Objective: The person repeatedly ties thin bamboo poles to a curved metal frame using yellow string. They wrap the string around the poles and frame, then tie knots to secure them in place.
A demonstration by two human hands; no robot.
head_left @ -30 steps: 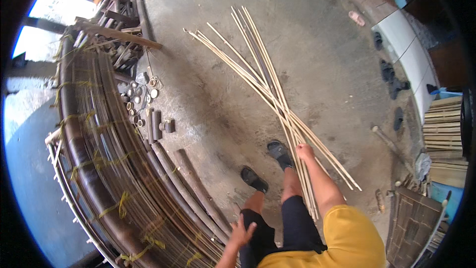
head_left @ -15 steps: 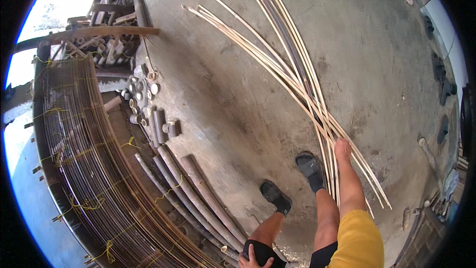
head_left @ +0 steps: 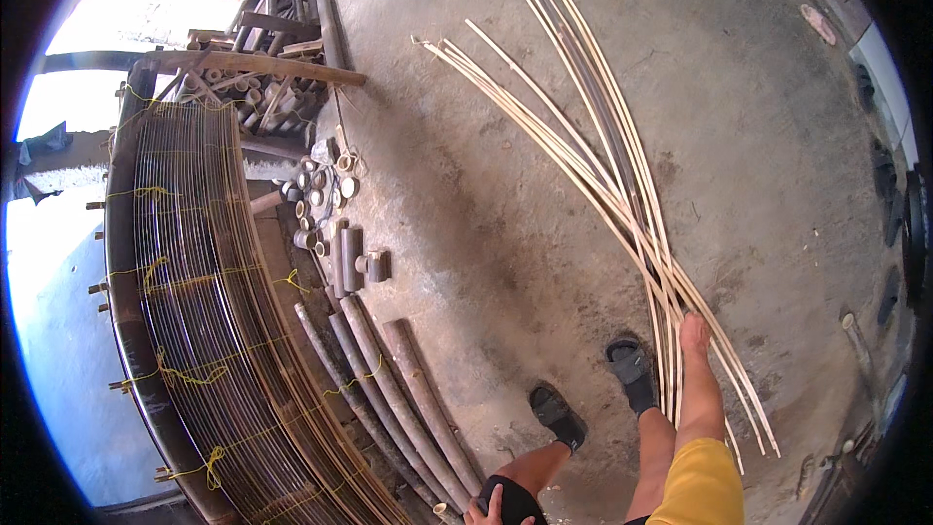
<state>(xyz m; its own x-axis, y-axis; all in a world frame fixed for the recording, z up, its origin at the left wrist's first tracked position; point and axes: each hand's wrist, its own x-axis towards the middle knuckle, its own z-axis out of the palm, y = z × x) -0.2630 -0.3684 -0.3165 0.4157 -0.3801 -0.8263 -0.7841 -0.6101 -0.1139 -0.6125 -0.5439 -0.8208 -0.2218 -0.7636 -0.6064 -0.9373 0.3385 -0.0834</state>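
Note:
Long, pale bamboo strips [head_left: 559, 146], along with a few dark ones, lie across the concrete floor in two crossing bundles. Their far ends fan apart, while their near ends pass beside my right foot. My right hand [head_left: 694, 332] is closed on the bamboo strips close to where the bundles cross, with the arm stretched down in a yellow sleeve. My left hand [head_left: 484, 508] rests on my left knee at the lower edge, fingers spread and holding nothing; part of it is cut off by the frame.
A long rack of thin dark strips [head_left: 194, 301] tied with yellow cord stands at left. Beside it lie several bamboo poles [head_left: 418, 379] and short cut bamboo pieces [head_left: 351, 258]. A wooden beam [head_left: 262, 65] juts out at upper left. My sandalled feet [head_left: 630, 365] are near the strips.
The whole view has shifted, so the floor and strips appear lower and further right. My right hand keeps its hold at about the same place on the strips; my left stays on the knee.

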